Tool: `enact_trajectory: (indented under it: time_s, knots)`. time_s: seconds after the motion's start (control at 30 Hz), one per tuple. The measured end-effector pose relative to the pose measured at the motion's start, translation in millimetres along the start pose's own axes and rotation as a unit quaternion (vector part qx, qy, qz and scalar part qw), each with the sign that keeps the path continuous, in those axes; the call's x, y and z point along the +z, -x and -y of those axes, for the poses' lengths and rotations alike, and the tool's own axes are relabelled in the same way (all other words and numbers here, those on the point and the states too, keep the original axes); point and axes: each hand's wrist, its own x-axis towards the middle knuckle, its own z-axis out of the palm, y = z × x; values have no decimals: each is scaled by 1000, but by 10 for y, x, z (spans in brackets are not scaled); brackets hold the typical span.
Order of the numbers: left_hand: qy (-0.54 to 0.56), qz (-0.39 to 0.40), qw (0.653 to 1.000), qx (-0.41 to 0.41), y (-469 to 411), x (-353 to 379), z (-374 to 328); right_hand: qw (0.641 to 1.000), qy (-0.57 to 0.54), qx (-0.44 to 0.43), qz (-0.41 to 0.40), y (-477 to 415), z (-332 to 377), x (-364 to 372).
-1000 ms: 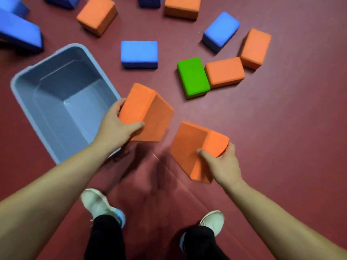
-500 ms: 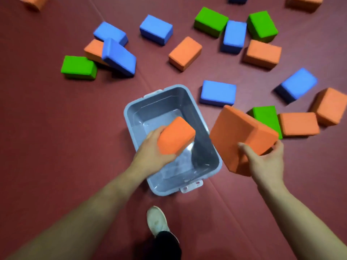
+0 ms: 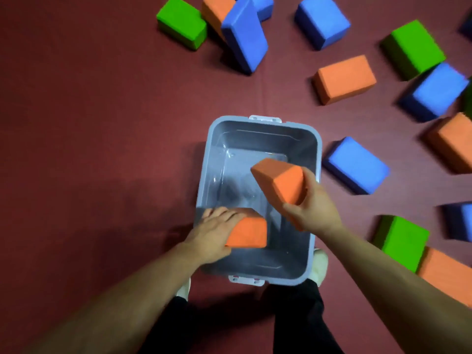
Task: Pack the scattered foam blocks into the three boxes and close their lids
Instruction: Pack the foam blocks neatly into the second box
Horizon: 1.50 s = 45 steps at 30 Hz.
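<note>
An open grey-blue plastic box [image 3: 315, 146] without a lid stands on the red floor right in front of me. My left hand [image 3: 210, 232] grips an orange foam block [image 3: 249, 233] low inside the box, at its near left corner. My right hand [image 3: 310, 203] holds a second orange block [image 3: 281, 183] tilted above the box's right half. Aside from these two blocks the box interior holds nothing. Only this one box is in view.
Loose foam blocks lie on the floor behind and to the right: a blue one [image 3: 356, 164] beside the box, orange [image 3: 344, 77], green [image 3: 402, 237], a leaning blue one [image 3: 244, 34], another green [image 3: 181, 21]. My shoes [image 3: 319, 267] stand at the box's near edge.
Both hands carried their orange blocks over the box. The left block went down into the near left corner; the right block moved from beside the box to above its right half.
</note>
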Motion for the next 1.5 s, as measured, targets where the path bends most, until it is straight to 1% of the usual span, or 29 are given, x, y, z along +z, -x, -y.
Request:
enact_trajectory:
  time_s: [0.07,0.17,0.23,0.37,0.43,0.53,0.63,0.83,0.97,1.07,1.13,1.17,1.3,1.4,1.5]
  knots:
    - [6,19,999,-33,-132,142,13,996,66,-27,54,-194,-110,25]
    - [3,55,995,-83,-294,436,134,979,145,-89,111,-483,-223,195]
    - [-4,50,994,-96,-390,698,189,966,185,-110,142,-694,-294,372]
    - [-27,41,998,-44,-619,1170,306,942,252,-127,180,-997,-407,805]
    - [-19,51,998,-36,-642,1361,404,934,271,-130,194,-1103,-455,1086]
    - [-23,70,997,-39,-619,1530,475,927,286,-124,208,-1170,-494,1404]
    - [-47,76,996,-22,-608,1611,488,925,291,-127,210,-1167,-505,1667]
    - [-89,68,993,19,-447,1632,528,919,293,-125,231,-967,-445,2082]
    - [-91,72,993,16,-372,1652,530,918,294,-128,232,-865,-430,2244]
    - [-94,31,995,19,-326,1696,529,924,279,-109,239,-871,-444,2286]
    - [-94,-27,995,22,-267,1722,518,925,262,-100,255,-894,-450,2282]
    - [-96,-59,993,19,-238,1748,512,925,253,-96,265,-909,-450,2278]
    - [-78,-84,993,-31,-83,1683,518,923,226,-77,301,-961,-476,2266]
    - [-52,-74,994,-65,12,1627,548,915,234,-90,316,-962,-453,2230]
    - [-18,-79,993,-85,36,1534,551,900,268,-101,329,-932,-413,2189]
